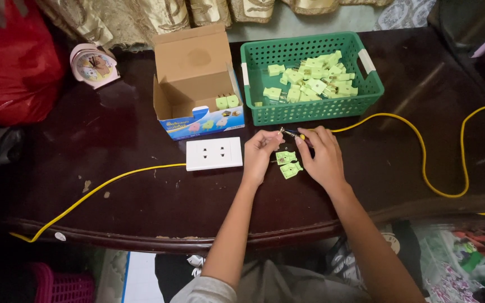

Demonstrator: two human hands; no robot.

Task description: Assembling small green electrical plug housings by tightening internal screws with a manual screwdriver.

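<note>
The left hand was curled, its fingertips pinched on a small metal piece at the tip of a screwdriver. The right hand lay just beside it, fingers closed around the yellow and black handle of this screwdriver, palm down on the table. Both forearms came up from the bottom edge and met in a narrow V, the wrists low near the wood.

Under the two hands, two light green plug parts rested on the table, one above the other, touching the right fingers. Left of the left hand sat a white socket plate, flat, and a yellow cable went out from its left side toward the table edge. Another stretch of yellow cable ran from the hands to the right in a big loop.

Behind the hands stood a green basket with white handles. It held a heap of the same green parts, mostly at its right half. Left of it, just beside, an open box stood with its flap up; two green parts showed at its front right corner, and the rest inside I could not see well. Further left was a pink clock, and beyond it a red bag at the corner.
</note>
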